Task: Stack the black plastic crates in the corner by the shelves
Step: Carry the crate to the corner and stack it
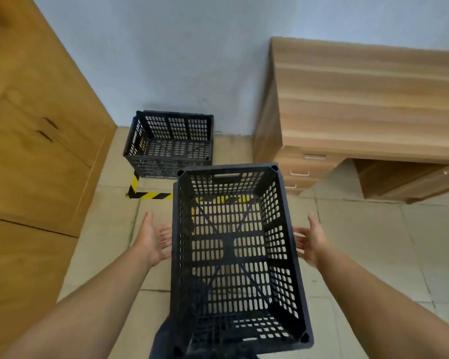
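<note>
A black slotted plastic crate (233, 255) is right in front of me, open side up, its long axis pointing away. My left hand (153, 238) is beside its left wall with the fingers spread and straight, the fingertips at the wall. My right hand (310, 239) mirrors it at the right wall, fingers also straight. Whether the palms press the walls I cannot tell. A second black crate (170, 145) stands on the floor at the wall, in the corner beside the wooden cabinet.
A tall wooden cabinet (36, 141) fills the left side. A wooden desk (360, 104) with drawers (303, 167) stands at the right. Yellow-and-black tape (145, 194) marks the tiled floor in front of the far crate. My dark trouser leg (166, 338) shows below the near crate.
</note>
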Motion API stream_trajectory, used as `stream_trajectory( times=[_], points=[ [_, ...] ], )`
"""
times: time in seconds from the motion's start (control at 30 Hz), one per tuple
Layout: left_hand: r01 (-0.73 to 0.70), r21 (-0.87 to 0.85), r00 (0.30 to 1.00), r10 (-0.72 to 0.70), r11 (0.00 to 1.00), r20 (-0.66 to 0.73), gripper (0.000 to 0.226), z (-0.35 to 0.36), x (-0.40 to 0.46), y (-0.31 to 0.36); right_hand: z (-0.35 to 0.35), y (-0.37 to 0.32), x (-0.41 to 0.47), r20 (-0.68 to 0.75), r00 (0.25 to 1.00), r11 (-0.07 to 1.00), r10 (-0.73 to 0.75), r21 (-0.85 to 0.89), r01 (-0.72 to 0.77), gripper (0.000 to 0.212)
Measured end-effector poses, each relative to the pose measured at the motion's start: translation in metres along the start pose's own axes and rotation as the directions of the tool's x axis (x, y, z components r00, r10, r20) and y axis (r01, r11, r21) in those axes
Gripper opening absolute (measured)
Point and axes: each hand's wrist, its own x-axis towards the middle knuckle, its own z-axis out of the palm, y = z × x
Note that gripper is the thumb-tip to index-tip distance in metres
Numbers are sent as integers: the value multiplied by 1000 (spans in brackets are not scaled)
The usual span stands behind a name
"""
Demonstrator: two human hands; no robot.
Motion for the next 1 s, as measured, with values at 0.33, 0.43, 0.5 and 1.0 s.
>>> stream_trajectory(
  times=[0.33,0.43,0.5,1.0],
  points=[
    [-12,-189,999,5,982,-34,80,-86,37,92,157,-92,11,90,993,986,-73,-141,86,74],
    [-4,-235,999,-7,972,-44,79,-103,52,128,203,-123,16,87,994,979,-69,-188,85,73],
    [-6,-251,999,-4,968,-41,79,-114,61,152,232,-142,17,85,994,974,-73,-207,89,71],
    [-97,-385,987,41,918,-153,72,-163,122,278,411,-260,65,164,976,933,-145,-305,190,79]
  ],
)
